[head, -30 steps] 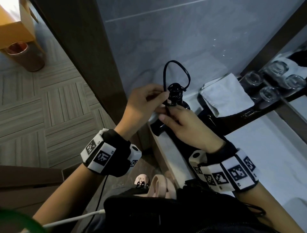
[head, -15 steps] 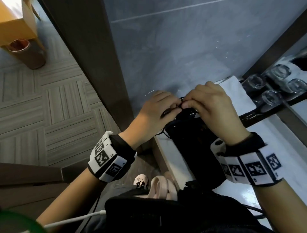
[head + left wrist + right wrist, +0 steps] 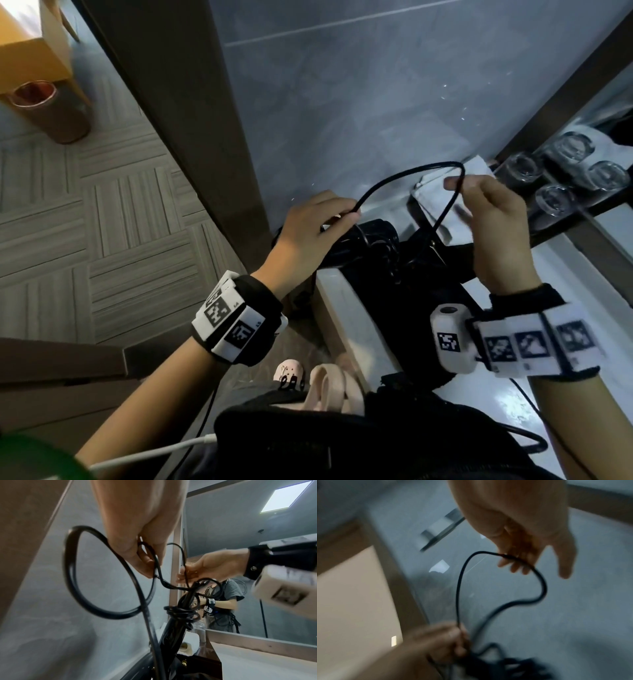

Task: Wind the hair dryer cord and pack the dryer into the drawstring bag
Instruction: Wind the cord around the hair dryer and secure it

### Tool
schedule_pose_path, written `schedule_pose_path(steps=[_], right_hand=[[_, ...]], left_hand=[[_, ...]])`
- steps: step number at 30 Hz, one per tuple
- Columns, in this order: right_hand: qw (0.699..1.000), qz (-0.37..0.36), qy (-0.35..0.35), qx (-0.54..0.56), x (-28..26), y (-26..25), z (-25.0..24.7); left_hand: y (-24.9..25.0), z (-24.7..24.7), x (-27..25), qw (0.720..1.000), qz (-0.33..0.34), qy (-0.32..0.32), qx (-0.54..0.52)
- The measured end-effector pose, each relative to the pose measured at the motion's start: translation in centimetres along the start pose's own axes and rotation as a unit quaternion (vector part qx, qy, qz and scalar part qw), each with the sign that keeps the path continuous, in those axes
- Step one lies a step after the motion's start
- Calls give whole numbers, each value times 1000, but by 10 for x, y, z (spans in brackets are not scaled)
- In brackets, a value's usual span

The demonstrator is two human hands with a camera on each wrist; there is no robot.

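I see my left hand [image 3: 315, 226] pinching the cord [image 3: 407, 174] above the dryer [image 3: 363, 243], right hand [image 3: 493, 222] curled round its loop

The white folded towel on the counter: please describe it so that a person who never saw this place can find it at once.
Start at the grey wall and go down to the pale counter. The white folded towel lies there against the wall, behind the right hand and beside the upturned drinking glasses. It is the only soft white cloth; the glasses are clear and the dryer and cord are black.
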State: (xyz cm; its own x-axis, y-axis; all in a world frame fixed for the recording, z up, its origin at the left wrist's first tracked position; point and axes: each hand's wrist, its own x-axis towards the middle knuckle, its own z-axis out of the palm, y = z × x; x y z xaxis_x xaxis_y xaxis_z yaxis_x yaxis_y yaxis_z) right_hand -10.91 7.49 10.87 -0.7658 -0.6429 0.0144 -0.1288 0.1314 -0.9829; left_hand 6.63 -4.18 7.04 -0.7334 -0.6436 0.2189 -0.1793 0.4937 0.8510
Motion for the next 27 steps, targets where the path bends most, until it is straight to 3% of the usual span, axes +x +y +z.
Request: schedule_pose_path(steps=[2, 4, 6, 8, 14, 16, 19, 21, 27], right_hand=[[980, -112, 49, -155, -4, 1, -2], [943, -255, 65, -202, -9, -4, -2], [910, -353, 31, -214, -15, -12, 4], [900, -380, -27, -213, -22, -17, 11], [963, -257, -64, -58, -27, -24, 13], [967, -236, -49, -84, -26, -26, 9], [948, -205, -65, -236, -29, -25, 10], [927, -179, -115, -307, -31, -23, 11], [894, -122, -277, -330, -24, -15, 17]], left_hand=[[3, 3, 0, 1000, -3, 12, -5], [7, 9, 2, 1000, -3, 10, 8], [11, 15, 3, 1000, 7, 9, 20], [17, 19, 4, 1000, 15, 13, 17], [26, 17, 4, 1000, 8, 25, 8], [21, 19, 6, 1000, -19, 12, 8], [19, 16, 10, 998, -3, 42, 53], [21, 14, 10, 998, -18, 7, 52], [24, 8, 7, 985, 37, -26, 168]])
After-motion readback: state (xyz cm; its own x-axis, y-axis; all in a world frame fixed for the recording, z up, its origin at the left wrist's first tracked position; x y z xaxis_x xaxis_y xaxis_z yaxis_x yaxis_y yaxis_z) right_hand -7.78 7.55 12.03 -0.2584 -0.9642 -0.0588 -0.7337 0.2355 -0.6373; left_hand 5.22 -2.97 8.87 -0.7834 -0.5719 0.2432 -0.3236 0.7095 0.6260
